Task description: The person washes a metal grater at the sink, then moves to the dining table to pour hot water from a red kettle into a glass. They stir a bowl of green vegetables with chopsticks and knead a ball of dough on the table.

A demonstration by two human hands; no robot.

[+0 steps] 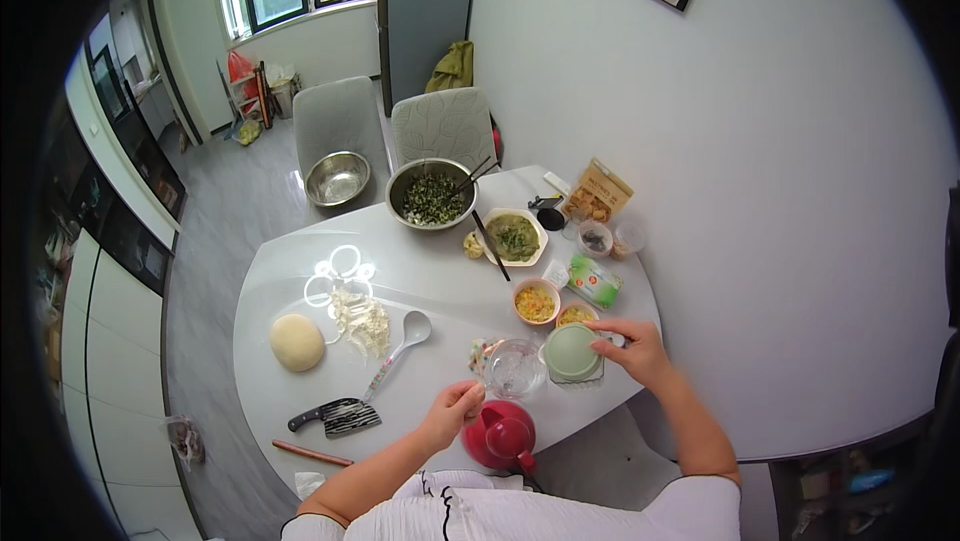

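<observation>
My right hand (634, 349) has its thumb and fingers on the edge of a pale green lid (573, 352), which lies over a clear ribbed container (585, 383). My left hand (459, 404) is curled above the red kettle (499, 432), beside a clear glass bowl (516, 368); whether its fingers hold anything small cannot be told. Farther left are a white ladle (416, 328), a heap of flour (361, 322), a round ball of dough (297, 343), a cleaver (337, 417) with a black handle and a wooden rolling pin (311, 452).
A steel bowl of chopped greens (432, 196) with chopsticks stands at the table's far edge, near a dish of green food (514, 237). Small bowls of yellow food (535, 301), a tissue pack (595, 282) and jars crowd the right. An empty steel basin (337, 179) rests on a chair.
</observation>
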